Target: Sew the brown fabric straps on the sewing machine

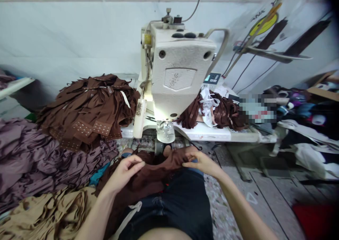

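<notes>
Head view: brown knit fabric (156,167) lies crosswise over the lap, long axis running between both hands, just below the industrial sewing machine (180,67). Right hand (202,164) pinches its upper edge; left hand (122,174) apparently pinches too, fingertips hard to read.

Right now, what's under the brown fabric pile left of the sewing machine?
The brown pile's lower edge lies on mauve fabric, and its right side meets the white machine table. What lies beneath its middle is covered, so I can't see it.
</notes>
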Tool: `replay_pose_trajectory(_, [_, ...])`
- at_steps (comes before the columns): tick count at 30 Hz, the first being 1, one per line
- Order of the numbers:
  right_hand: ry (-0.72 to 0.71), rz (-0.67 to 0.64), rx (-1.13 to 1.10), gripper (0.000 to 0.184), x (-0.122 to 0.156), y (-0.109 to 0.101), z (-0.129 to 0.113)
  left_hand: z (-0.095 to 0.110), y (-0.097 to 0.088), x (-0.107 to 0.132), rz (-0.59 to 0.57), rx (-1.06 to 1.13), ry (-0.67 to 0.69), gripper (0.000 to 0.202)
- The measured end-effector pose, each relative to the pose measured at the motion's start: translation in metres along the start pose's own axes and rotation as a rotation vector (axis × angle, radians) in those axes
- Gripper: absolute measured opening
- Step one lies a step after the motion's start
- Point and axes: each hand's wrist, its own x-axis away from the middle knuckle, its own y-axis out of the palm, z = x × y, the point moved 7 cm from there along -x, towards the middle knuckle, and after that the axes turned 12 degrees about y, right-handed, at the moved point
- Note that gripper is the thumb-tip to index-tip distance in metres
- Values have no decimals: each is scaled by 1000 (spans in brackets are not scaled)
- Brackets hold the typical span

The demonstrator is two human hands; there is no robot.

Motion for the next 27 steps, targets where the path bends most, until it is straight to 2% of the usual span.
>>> replay_pose_trajectory(3, [4,16,-38,57,15,18,-4,11,34,-1,-33,98,-21,35])
replay_pose_trajectory(7, [-111,-20,-83,46,44,53,-52,15,70,-6,16,136,1,45])
replay_pose_trajectory(11, [-264,11,16,33,63,71,-99,18,90,-5,-20,92,19,30])
replay_pose_trajectory(15, [-399,3,43,30,71,65,-123,37,89,-5,-47,38,55,22])
replay_pose_trajectory(19, [-443,29,-96,29,69,42,-142,75,74,-12,-26,-63,204,20])
replay_pose_trajectory(21, [-470,105,-133,29,64,29,-154,98,61,-17,58,-184,361,12])
replay_pose_trajectory(23, [-505,190,-120,29,56,19,-166,120,51,-20,140,-354,573,24])
replay_pose_trajectory(25, [-519,240,-94,30,44,15,-173,134,52,-22,118,-554,784,38])
replay_pose_trajectory(27, [-491,240,-127,31,29,15,-171,137,61,-24,20,-752,920,47])
